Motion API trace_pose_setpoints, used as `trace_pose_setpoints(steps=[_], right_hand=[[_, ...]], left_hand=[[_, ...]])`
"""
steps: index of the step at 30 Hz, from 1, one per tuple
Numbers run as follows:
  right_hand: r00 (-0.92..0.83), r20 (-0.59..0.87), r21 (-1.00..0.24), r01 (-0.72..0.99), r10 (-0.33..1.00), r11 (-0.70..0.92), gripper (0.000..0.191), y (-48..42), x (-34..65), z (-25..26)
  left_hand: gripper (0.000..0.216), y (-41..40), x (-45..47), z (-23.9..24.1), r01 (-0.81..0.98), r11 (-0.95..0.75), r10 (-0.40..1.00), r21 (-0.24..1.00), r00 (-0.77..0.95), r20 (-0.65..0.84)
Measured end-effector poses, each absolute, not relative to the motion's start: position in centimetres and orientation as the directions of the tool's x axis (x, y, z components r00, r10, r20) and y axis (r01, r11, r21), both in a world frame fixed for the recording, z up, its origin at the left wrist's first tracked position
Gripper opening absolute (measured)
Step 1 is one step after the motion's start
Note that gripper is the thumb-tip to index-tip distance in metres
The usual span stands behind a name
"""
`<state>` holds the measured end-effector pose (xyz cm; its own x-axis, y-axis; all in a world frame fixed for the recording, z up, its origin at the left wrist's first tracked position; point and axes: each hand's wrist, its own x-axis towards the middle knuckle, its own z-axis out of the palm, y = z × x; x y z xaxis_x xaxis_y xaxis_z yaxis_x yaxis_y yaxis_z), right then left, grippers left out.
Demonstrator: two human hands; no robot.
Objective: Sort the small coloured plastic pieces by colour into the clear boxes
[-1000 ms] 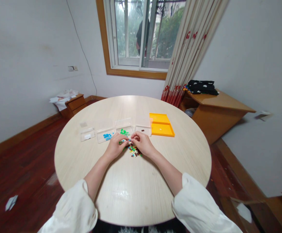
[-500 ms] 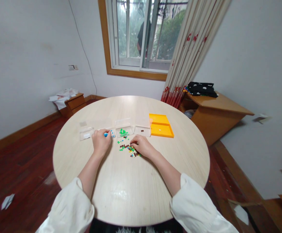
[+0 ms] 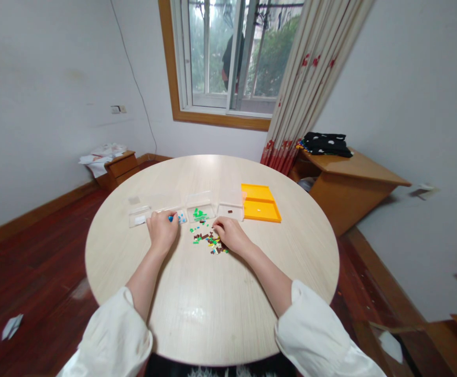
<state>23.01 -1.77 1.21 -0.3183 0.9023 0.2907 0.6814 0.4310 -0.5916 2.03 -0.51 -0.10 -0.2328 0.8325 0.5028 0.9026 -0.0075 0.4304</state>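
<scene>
A small pile of tiny coloured pieces [image 3: 209, 241] lies on the round pale wooden table [image 3: 213, 293]. My right hand [image 3: 231, 235] rests beside the pile with its fingers curled over the pieces at its right edge. My left hand [image 3: 161, 229] is at the clear box holding blue pieces [image 3: 179, 216], fingers pinched on a small blue piece. To its right stand a clear box with green pieces [image 3: 200, 212] and a clear box with a brown piece [image 3: 231, 210].
A clear box with a white piece [image 3: 139, 218] stands at the left of the row, an orange tray [image 3: 260, 209] at the right. Behind the table are a window, a curtain, a wooden desk [image 3: 350, 180] with dark cloth, and a low cabinet [image 3: 120, 165].
My left hand moved away from the pile leftward to the box with blue pieces. My right hand stayed at the pile.
</scene>
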Motion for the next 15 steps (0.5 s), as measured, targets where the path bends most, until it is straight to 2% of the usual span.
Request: trace_pose_setpoints(steps=[5, 7, 12, 15], right_hand=[[-0.275, 0.323, -0.639, 0.643, 0.906, 0.423, 0.016, -1.8, 23.1, 1.3], [-0.249, 0.342, -0.66, 0.623, 0.906, 0.42, 0.015, -1.7, 23.0, 1.1], [-0.198, 0.382, -0.761, 0.487, 0.903, 0.429, 0.01, -1.7, 22.5, 1.0], [-0.186, 0.346, -0.841, 0.373, 0.92, 0.392, 0.005, -2.0, 22.0, 1.2]], left_hand=[[0.023, -0.7, 2.2, 0.2, 0.884, -0.053, 0.804, 0.464, -0.238, 0.546], [0.021, -0.9, 2.6, 0.3, 0.862, -0.144, 0.794, 0.485, -0.192, 0.577], [0.011, -1.6, 4.7, 0.3, 0.673, -0.549, 0.763, 0.496, 0.162, 0.626], [0.01, -1.9, 5.7, 0.0, 0.577, -0.647, 0.735, 0.498, 0.297, 0.61]])
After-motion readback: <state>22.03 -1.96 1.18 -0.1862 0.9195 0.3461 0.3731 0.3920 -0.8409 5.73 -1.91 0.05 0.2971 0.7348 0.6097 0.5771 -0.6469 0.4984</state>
